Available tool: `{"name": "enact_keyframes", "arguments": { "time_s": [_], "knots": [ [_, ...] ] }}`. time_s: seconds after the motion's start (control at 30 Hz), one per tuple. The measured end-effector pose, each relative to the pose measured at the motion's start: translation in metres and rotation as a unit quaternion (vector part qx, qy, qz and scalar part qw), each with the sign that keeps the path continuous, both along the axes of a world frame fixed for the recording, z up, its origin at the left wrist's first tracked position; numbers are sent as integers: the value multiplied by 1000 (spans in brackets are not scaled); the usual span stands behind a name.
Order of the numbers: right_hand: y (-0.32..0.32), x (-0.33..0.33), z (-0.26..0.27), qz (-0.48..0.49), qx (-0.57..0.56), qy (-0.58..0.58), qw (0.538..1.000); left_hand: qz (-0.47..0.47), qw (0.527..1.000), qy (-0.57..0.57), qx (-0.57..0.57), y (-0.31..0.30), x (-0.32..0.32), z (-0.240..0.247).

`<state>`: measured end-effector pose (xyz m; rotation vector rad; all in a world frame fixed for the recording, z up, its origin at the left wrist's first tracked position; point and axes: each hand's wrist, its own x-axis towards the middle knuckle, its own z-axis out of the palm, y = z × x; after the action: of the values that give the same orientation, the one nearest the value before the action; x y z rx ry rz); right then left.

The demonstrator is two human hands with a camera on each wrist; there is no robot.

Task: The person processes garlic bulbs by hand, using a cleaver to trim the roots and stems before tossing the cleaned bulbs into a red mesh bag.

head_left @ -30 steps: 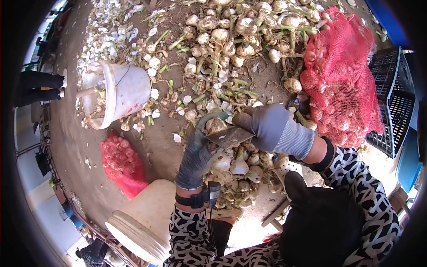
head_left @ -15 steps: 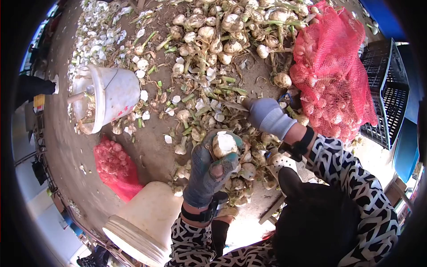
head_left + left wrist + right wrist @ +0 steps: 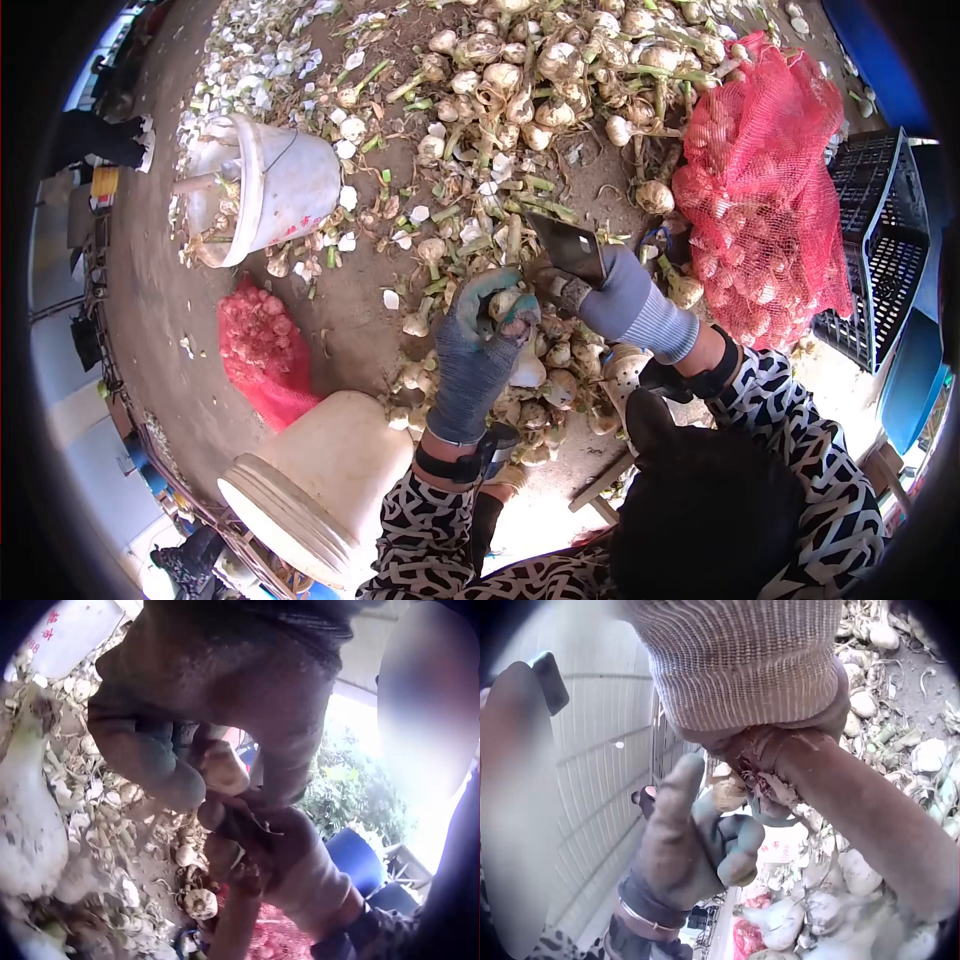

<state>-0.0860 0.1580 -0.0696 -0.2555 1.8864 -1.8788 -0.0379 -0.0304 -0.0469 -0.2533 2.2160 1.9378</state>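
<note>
A garlic bulb [image 3: 505,303] sits in the curled fingers of the gloved left hand [image 3: 474,352]; the left wrist view shows the bulb [image 3: 223,766] between thumb and fingers. Close on its right, the gloved right hand [image 3: 632,308] grips a knife with a broad dark blade [image 3: 567,247] pointing up and away from the bulb. The knife's wooden handle [image 3: 870,802] sticks out of the right hand in the right wrist view, with dry skin scraps at the fingers. Whether the right fingertips touch the bulb, I cannot tell. Below the hands lies a pile of bulbs [image 3: 560,388].
Stemmed garlic [image 3: 555,62] is heaped ahead. At right stand a full red mesh sack [image 3: 765,200] and black crates [image 3: 865,190]. On the left are a tipped white bucket [image 3: 300,190], a smaller red sack [image 3: 262,345] and a large pale bucket [image 3: 345,450].
The blade first lay against the bulb, then swung away as the left hand showed a white cut face. Now the right hand is back beside the bulb, blade raised.
</note>
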Motion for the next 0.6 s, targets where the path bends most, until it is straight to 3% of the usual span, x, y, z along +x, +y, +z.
{"name": "enact_keyframes", "arguments": {
  "time_s": [0.07, 0.13, 0.17, 0.2, 0.27, 0.33, 0.4, 0.47, 0.53, 0.57, 0.6],
  "knots": [
    [12, -5, 9, -18, 86, 166, 982, -23, 1000, -16, 8, 0, 1, 14],
    [13, -9, -12, 144, 198, 51, 968, -41, 998, -11, 40, 1, 2, 25],
    [13, -12, -39, 222, 352, 7, 909, -104, 994, 37, 14, -1, 1, 29],
    [16, -10, -60, 252, 435, 95, 859, -167, 982, 88, -13, -5, -5, 32],
    [36, -5, -87, 162, 372, -14, 914, -200, 974, 97, -45, -28, -17, 29],
    [40, -7, -83, 122, 325, -41, 937, -257, 963, 56, -48, -68, -29, -9],
    [44, -18, -80, 80, 289, -55, 953, -19, 996, -51, -71, -109, -57, -66],
    [36, -25, -80, 70, 270, -114, 954, 212, 963, -166, 29, -105, -130, -71],
    [28, -27, -72, 72, 275, -83, 955, 215, 938, -271, -1, -94, -186, -87],
    [26, -24, -74, 68, 277, -60, 957, 212, 940, -269, 7, -91, -203, -102],
    [25, -21, -75, 64, 277, -37, 958, 156, 943, -293, -33, -90, -215, -129]
  ]
}}
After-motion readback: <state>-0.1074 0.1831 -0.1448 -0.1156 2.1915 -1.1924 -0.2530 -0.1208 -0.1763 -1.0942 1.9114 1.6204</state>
